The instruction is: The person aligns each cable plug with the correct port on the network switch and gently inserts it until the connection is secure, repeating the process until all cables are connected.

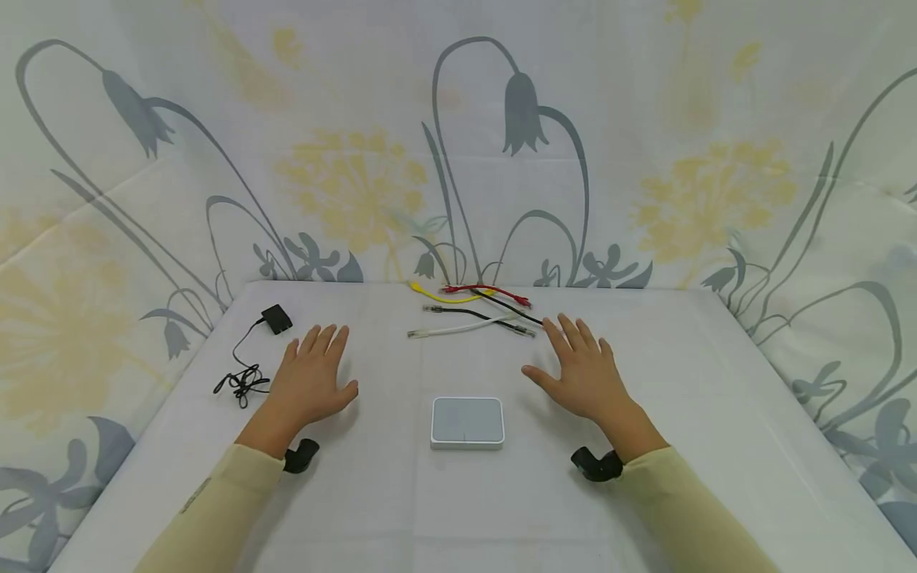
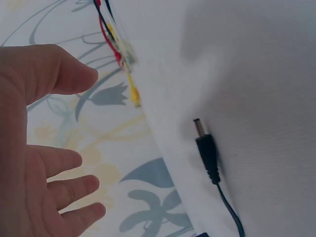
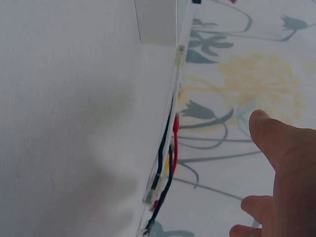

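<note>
My left hand (image 1: 310, 382) hovers palm down with fingers stretched out, just right of a black power adapter (image 1: 276, 319) and its coiled cord (image 1: 245, 383). Its thumb (image 2: 64, 74) is spread in the left wrist view, where the cord's barrel plug (image 2: 207, 153) lies on the cloth; in the head view the hand hides that plug. A flat white box with a grey top (image 1: 467, 422) lies midway between both hands, touched by neither. On the other side, my right hand (image 1: 583, 374) is spread and holds nothing, its fingertips overlapping a black cable's end in the head view.
Several short network cables cross at the table's back: yellow (image 1: 451, 300), red (image 1: 487, 288), black (image 1: 466, 312) and white (image 1: 458, 329). A flower-print curtain (image 1: 609, 159) rises behind the white tablecloth (image 1: 458, 509). Black wrist cameras (image 1: 597, 464) sit under both wrists.
</note>
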`<state>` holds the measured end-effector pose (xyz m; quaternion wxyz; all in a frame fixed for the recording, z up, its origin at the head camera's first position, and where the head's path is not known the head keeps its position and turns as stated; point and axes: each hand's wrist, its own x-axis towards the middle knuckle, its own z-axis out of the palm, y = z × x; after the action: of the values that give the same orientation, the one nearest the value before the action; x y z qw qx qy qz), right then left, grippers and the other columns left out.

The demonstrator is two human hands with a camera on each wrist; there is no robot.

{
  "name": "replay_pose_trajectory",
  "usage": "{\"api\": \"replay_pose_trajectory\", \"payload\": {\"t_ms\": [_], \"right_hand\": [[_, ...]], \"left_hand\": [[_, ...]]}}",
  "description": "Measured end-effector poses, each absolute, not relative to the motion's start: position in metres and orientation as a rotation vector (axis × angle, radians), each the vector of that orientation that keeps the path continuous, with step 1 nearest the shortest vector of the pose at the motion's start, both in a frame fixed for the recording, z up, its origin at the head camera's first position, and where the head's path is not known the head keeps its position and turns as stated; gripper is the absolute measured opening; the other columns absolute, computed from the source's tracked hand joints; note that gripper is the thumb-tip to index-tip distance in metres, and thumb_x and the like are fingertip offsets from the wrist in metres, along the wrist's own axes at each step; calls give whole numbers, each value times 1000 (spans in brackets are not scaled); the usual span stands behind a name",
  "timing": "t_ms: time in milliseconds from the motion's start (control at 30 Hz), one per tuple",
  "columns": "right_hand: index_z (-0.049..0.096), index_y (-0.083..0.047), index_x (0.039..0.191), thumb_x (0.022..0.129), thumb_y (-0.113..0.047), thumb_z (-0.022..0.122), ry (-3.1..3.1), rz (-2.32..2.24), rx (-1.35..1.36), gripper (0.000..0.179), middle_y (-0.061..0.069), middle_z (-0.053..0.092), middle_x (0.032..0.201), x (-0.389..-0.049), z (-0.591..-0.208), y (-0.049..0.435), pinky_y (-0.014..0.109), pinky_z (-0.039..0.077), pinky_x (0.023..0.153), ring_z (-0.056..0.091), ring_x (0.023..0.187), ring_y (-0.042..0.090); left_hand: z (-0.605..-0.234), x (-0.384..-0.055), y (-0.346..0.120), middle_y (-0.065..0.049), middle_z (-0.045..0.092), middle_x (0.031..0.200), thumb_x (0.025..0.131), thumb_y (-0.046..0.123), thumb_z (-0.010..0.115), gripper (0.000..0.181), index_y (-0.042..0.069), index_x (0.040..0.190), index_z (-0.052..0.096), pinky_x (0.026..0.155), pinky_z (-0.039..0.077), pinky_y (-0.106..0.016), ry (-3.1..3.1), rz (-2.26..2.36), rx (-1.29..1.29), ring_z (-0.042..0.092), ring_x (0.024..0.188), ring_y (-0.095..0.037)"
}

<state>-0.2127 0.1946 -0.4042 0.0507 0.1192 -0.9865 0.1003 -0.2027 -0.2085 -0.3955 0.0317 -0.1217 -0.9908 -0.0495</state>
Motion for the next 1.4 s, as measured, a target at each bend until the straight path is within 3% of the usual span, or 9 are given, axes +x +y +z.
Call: {"api": "replay_pose_trajectory", "payload": {"t_ms": [467, 1167, 1400], "right_hand": [[31, -19, 153, 88, -66, 51, -3017, 383, 483, 82, 10, 25, 161, -201, -417, 164, 63, 25, 111, 21, 148, 38], [45, -17, 145, 88, -59, 56, -3032, 468, 685, 71, 9, 36, 154, -185, -422, 135, 57, 36, 106, 33, 143, 34], [49, -17, 142, 88, -59, 57, -3039, 440, 756, 69, 7, 44, 149, -184, -426, 130, 55, 38, 106, 39, 139, 30]], "left_hand": [[-407, -200, -222, -23, 51, 138, 84, 24, 59, 64, -3, 140, 45, 106, 33, -62, -3008, -140, -452, 43, 131, -42], [-408, -196, -231, -20, 63, 120, 80, 12, 60, 42, -2, 119, 63, 96, 43, -57, -3093, -117, -461, 56, 116, -40], [-410, -198, -232, -13, 66, 106, 80, 9, 60, 30, 1, 109, 66, 89, 46, -54, -3106, -87, -473, 60, 102, -34]]}}
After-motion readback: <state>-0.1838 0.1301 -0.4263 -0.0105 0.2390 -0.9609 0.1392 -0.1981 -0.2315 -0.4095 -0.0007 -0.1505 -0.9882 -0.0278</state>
